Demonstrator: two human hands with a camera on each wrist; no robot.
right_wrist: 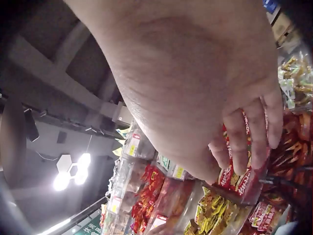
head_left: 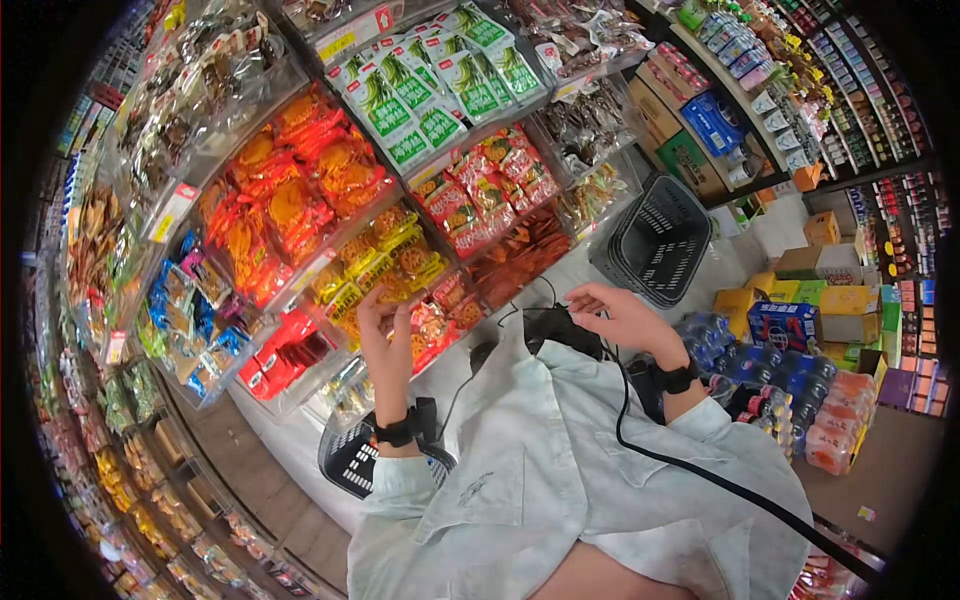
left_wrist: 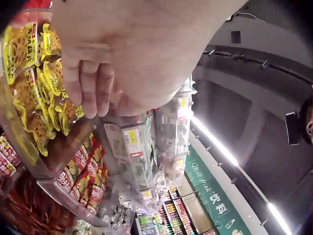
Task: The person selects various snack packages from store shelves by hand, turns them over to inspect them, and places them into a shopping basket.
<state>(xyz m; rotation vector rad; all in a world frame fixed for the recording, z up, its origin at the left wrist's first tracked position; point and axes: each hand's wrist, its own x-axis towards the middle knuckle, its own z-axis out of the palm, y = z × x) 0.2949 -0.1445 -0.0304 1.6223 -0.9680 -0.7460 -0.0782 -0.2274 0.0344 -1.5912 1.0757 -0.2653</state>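
My left hand [head_left: 385,330] is raised in front of the snack bins, nearest the yellow snack packets [head_left: 385,262], and holds nothing. In the left wrist view its loosely bent fingers [left_wrist: 89,90] hang beside more of those yellow packets [left_wrist: 36,93]. Farther right, my right hand [head_left: 630,318] is held in the air before the bin of dark red snacks [head_left: 525,258], also without anything in it. The right wrist view has its relaxed fingers [right_wrist: 238,139] overlapping red snack packets [right_wrist: 230,176]. Bins of orange-red packets [head_left: 290,195] and green-white packets [head_left: 430,85] rise behind.
A stack of dark shopping baskets [head_left: 660,240] stands right of the bins. Another basket [head_left: 345,455] is low by the left forearm. Bottled drinks [head_left: 775,375] and cartons [head_left: 840,300] are piled at right. A black cable [head_left: 690,465] runs across the shirt.
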